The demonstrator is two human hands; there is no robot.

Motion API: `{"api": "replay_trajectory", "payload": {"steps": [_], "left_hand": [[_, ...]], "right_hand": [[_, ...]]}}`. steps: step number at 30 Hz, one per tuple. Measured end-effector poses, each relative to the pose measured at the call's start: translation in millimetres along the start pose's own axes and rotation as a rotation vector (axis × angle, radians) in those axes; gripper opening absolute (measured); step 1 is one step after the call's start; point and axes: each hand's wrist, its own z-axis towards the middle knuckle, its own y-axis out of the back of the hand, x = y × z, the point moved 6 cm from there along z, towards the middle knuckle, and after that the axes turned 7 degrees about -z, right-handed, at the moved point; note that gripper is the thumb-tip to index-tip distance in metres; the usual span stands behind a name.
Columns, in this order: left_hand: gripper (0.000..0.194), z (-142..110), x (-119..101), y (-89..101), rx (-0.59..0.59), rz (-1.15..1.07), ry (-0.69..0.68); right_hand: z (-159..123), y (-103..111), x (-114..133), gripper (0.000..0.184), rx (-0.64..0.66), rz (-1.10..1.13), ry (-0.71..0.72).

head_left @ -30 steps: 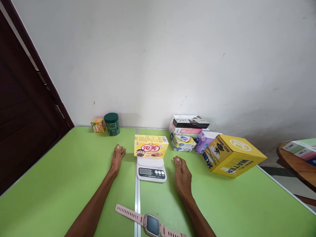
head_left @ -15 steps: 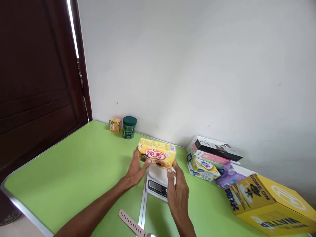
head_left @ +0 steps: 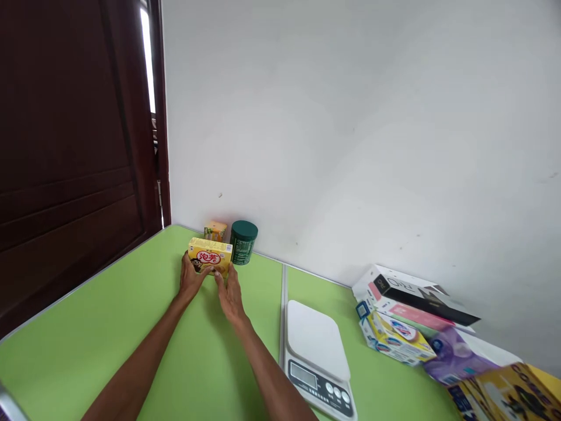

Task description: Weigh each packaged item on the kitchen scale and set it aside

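A yellow snack box with red lettering is held upright between my two hands near the back left of the green table. My left hand grips its left end, the thumb across the lower front. My right hand closes on the right end and lower edge. Directly behind stands a small orange box, partly covered by the yellow one. A green canister with a dark lid is close on the right. Whether the yellow box's base touches the table I cannot tell.
A white kitchen scale lies right of my forearms. Along the wall at right are a white and black carton, a yellow and white box, a purple pack and a yellow carton. A dark door stands left.
Both hands have carried the yellow snack box from above the scale to the left and back, in front of the orange box. The view has shifted, and the watch strap is out of sight.
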Motion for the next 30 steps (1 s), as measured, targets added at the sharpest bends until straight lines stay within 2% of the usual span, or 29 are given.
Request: {"api": "replay_trajectory", "payload": {"steps": [5, 9, 15, 18, 20, 22, 24, 26, 28, 30], "left_hand": [[0.103, 33, 18, -15.5, -0.003, 0.032, -0.011], [0.114, 46, 26, -24.6, 0.024, 0.108, 0.005], [0.111, 56, 25, -32.9, 0.058, 0.24, 0.03], [0.107, 59, 19, -33.9, 0.069, 0.301, 0.035], [0.108, 58, 13, -34.2, 0.089, 0.33, 0.031], [0.112, 56, 6, -33.0, 0.1, 0.36, 0.021], [0.116, 53, 1, -29.3, 0.094, 0.4, 0.018], [0.118, 51, 0, -23.1, 0.085, 0.449, 0.04], [0.115, 46, 1, -12.8, 0.068, 0.507, 0.076], [0.105, 37, -4, -1.0, 0.063, 0.545, 0.019]], "right_hand": [[33, -13, -10, 0.103, 0.031, -0.027, -0.002], [49, -18, -15, 0.103, 0.045, -0.039, 0.008], [66, -20, -8, 0.102, 0.074, -0.035, -0.021], [48, -14, 3, 0.1, 0.07, -0.021, -0.059], [17, -7, 13, 0.099, 0.087, 0.006, -0.067], [-25, 2, 27, 0.099, 0.163, 0.042, -0.002], [-68, 21, 44, 0.098, 0.211, 0.051, 0.123], [-105, 59, 52, 0.089, 0.113, 0.016, 0.206], [-136, 118, 46, 0.074, -0.118, -0.034, 0.208], [-167, 190, 25, 0.062, -0.396, -0.086, 0.142]]}}
